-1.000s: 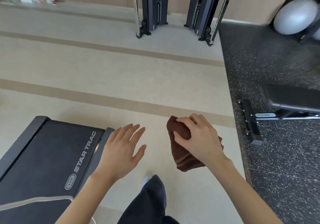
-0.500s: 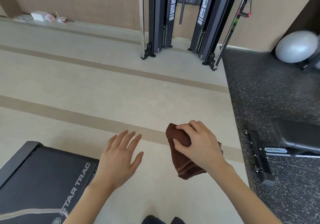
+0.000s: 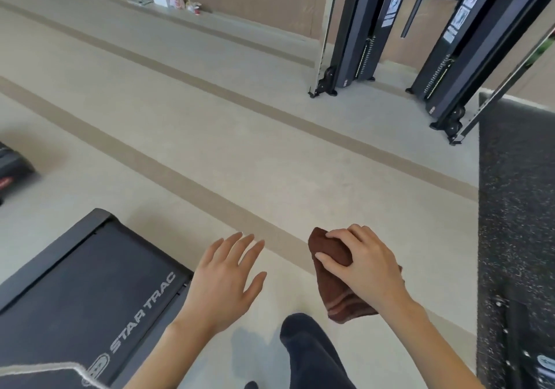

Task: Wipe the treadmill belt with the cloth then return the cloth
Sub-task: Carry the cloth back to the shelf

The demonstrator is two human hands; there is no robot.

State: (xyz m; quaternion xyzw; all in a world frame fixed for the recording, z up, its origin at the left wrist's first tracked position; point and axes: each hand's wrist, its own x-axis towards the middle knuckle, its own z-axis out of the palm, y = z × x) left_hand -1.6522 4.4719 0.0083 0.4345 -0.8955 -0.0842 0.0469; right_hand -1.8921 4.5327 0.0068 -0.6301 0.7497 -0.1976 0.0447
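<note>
A: Where's everything, biggest first?

B: The treadmill [image 3: 75,292] sits lower left on the floor [image 3: 210,136]. The brown cloth [image 3: 336,280] is off the belt, held in the air to its right.

A: How will it handle?

B: Likely soft, light and floppy; best bunched in the middle.

A: And the hands?

B: Right hand [image 3: 365,265] palm down, fingers [image 3: 339,234] closed on the cloth. Left hand [image 3: 223,283] flat, fingers spread, holding nothing.
</note>
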